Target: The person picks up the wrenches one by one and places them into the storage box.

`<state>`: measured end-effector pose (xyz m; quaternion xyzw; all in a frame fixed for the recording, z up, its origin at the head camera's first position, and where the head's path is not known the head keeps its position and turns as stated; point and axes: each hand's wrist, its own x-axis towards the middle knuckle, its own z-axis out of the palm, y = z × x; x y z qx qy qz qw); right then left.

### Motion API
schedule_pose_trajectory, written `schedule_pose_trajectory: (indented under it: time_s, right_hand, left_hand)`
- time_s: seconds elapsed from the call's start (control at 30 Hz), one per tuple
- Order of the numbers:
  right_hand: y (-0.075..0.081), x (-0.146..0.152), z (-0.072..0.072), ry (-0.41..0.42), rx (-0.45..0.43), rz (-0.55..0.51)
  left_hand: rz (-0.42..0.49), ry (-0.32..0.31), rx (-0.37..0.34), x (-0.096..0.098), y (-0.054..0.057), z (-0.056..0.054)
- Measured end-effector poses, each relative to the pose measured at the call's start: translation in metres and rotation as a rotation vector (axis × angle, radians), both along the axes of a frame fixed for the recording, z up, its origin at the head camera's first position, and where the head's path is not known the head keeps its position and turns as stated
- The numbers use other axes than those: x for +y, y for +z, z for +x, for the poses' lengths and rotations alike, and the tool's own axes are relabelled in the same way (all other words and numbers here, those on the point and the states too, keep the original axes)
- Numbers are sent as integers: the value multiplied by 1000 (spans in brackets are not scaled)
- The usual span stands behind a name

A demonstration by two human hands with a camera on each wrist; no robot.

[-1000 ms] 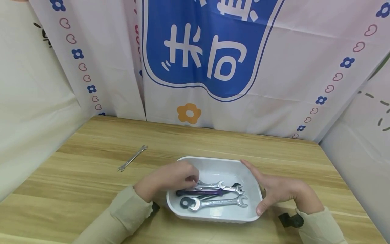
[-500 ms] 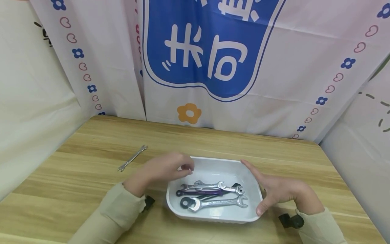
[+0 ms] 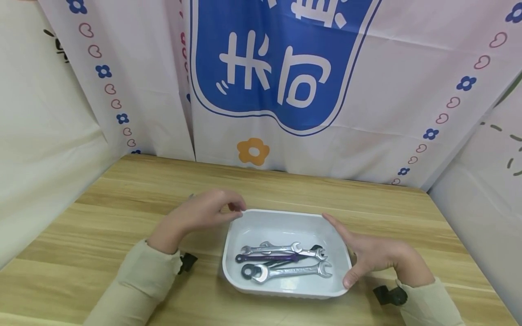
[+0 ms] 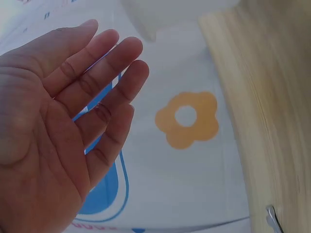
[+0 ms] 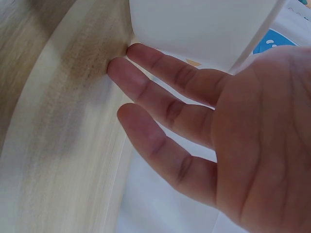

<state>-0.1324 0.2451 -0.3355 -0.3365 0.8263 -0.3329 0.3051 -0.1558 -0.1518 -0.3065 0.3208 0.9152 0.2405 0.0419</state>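
A white rectangular dish (image 3: 285,290) stands on the wooden table. Inside it lie several wrenches: a large silver one (image 3: 291,270), a purple one (image 3: 265,258), a smaller silver one (image 3: 273,248) and partly covered dark ones. My left hand (image 3: 204,210) hovers at the dish's back left corner with relaxed fingers; its palm (image 4: 43,141) holds nothing. My right hand (image 3: 377,256) rests against the dish's right end, thumb and index finger spread along the rim, the other fingers (image 5: 160,102) extended down beside the outer wall.
A small silver wrench (image 4: 273,218) lies on the table (image 3: 134,190) to the left, mostly hidden behind my left hand in the head view. A printed white cloth (image 3: 367,113) hangs along the table's back edge, and white cloths flank both sides.
My left hand has drawn out of the dish, moving left and away from me, and now covers most of the loose wrench. The right hand and the dish have stayed put.
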Motion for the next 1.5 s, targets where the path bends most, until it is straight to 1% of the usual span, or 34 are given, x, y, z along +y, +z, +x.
schedule_pose_trajectory:
  time_s: [0.13,0.27,0.47,0.67,1.03,1.3,1.5]
  right_hand:
    - [0,0,0,-3,-4,3]
    - [0,0,0,1,-6,-1]
    - [-1,1,0,10,-7,-16]
    - [-1,1,-1,24,-4,-32]
    - [-2,1,-1,29,-4,-40]
    - [-3,2,-1,27,-12,-45]
    - [-2,1,-1,28,-9,-43]
  left_hand:
    - [5,40,-27,-10,0,-6]
    - [0,81,-70,-20,-1,-11]
    - [1,115,-99,-38,-6,-18]
    - [1,138,-152,-56,-11,-23]
    - [-26,223,-174,-78,-19,-29]
    - [-59,275,-144,-95,-21,-30]
    - [-60,291,-179,-102,-25,-32]
